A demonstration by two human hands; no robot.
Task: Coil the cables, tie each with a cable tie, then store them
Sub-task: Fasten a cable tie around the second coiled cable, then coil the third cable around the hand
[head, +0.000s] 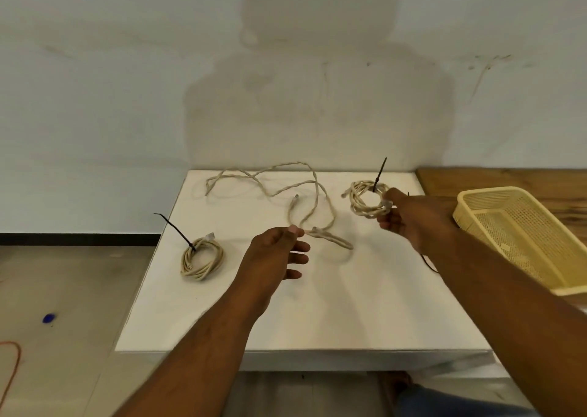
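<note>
Cables are lying in three places on the white table (317, 315). I am holding one coiled cable (365, 198) up in my right hand (413, 218), thumb and fingers pinching the near side of the loop, with a black cable tie (380, 175) sticking up from its far edge. My left hand (276, 251) is reaching over the middle of the table, fingers loosely spread, the thumb and forefinger closing on a strand of the loose cable (286, 187) — it is sprawling in wide bends from the back of the table toward me. Near the table's left edge a second coil (201, 259) is resting flat, already tied, its black tie tail (173, 227) pointing up and to the left. To my right a yellow mesh basket (521, 235) is sitting on the wooden surface (495, 178) just beside the table — well apart from the left coil. A thin dark strand is showing under my right forearm; I cannot tell what it is.
</note>
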